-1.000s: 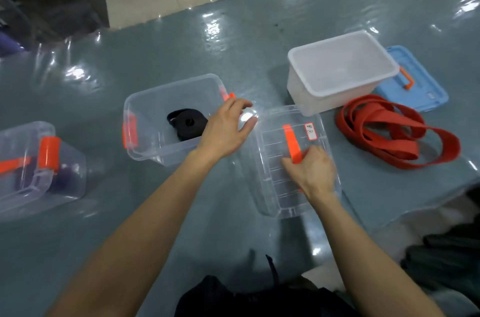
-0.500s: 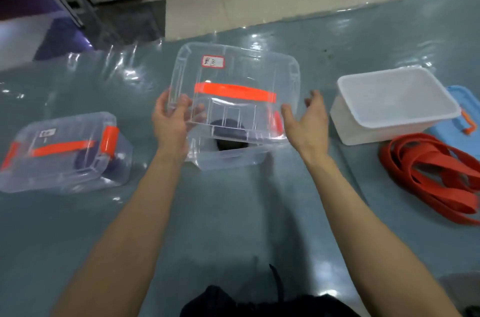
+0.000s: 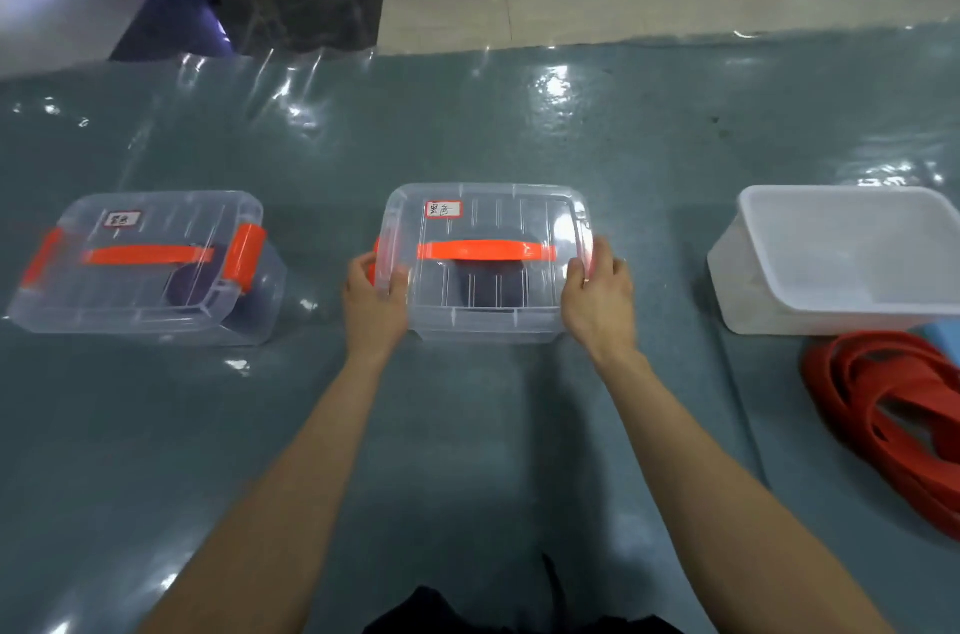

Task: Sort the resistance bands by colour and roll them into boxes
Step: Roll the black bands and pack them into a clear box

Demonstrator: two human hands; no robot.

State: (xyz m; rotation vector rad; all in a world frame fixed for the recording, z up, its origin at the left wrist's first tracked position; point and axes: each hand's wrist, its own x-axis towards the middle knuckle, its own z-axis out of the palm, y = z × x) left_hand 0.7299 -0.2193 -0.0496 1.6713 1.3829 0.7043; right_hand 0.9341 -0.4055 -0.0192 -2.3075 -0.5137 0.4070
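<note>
Clear box, lidded — left hand, right hand grip its ends, fingers curled over the rim. Red bands: four o'clock.

I see a clear middle box with an orange handle and a red-edged white label, black band inside. Left box clear, orange latches. White box. Red bands. Grey-green table.

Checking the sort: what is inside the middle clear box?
Through the clear lid a dark rolled band shows. The orange handle covers its top, and blur hides whether there is more than one.
</note>
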